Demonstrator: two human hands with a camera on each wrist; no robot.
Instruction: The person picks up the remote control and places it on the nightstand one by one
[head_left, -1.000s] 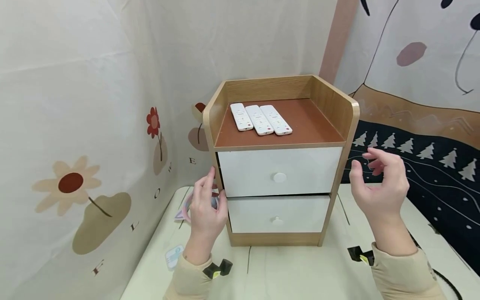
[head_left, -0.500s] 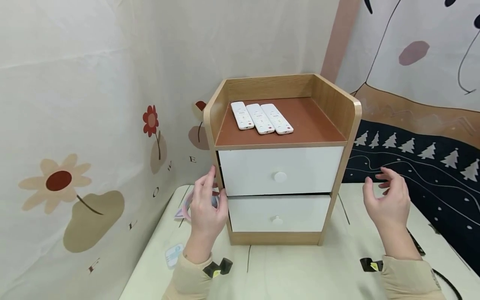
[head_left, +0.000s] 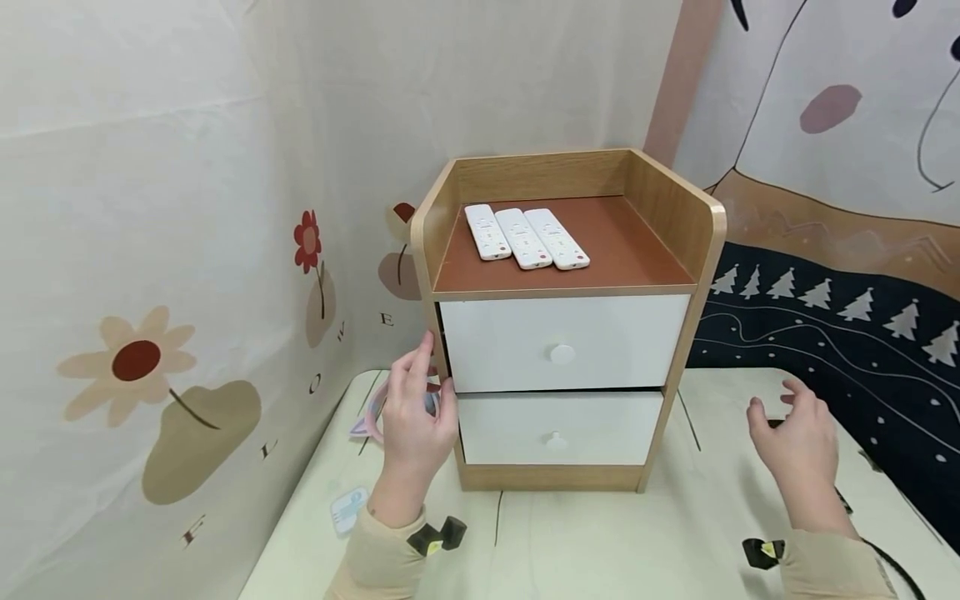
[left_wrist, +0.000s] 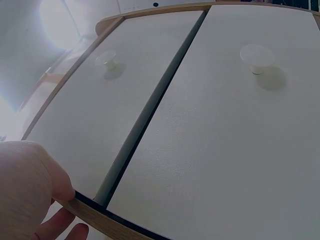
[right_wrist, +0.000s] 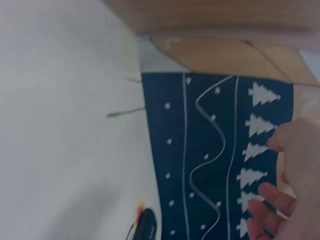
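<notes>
A small wooden cabinet [head_left: 555,477] with white fronts stands on the table. My left hand [head_left: 414,417] holds its left side, thumb at the front edge and fingers along the outside. In the left wrist view, the thumb of my left hand [left_wrist: 30,185] rests on the wooden edge beside the drawer gap. The upper drawer [head_left: 495,346] and lower drawer [head_left: 510,429] have round white knobs; the upper front sits slightly proud. Three white remotes [head_left: 525,239] lie side by side on the brown top. My right hand [head_left: 802,442] hovers over the table at right, fingers loosely bent, holding nothing.
A pink and lilac object [head_left: 371,417] is partly hidden behind my left hand. A small blue-and-white card-like item [head_left: 347,510] lies at left on the table [head_left: 585,542]. A black cable [head_left: 896,567] runs along the right. Patterned fabric [head_left: 825,333] hangs behind.
My right hand has moved down and to the right, away from the cabinet. The left hand stays at the cabinet's side, and the remotes lie as before.
</notes>
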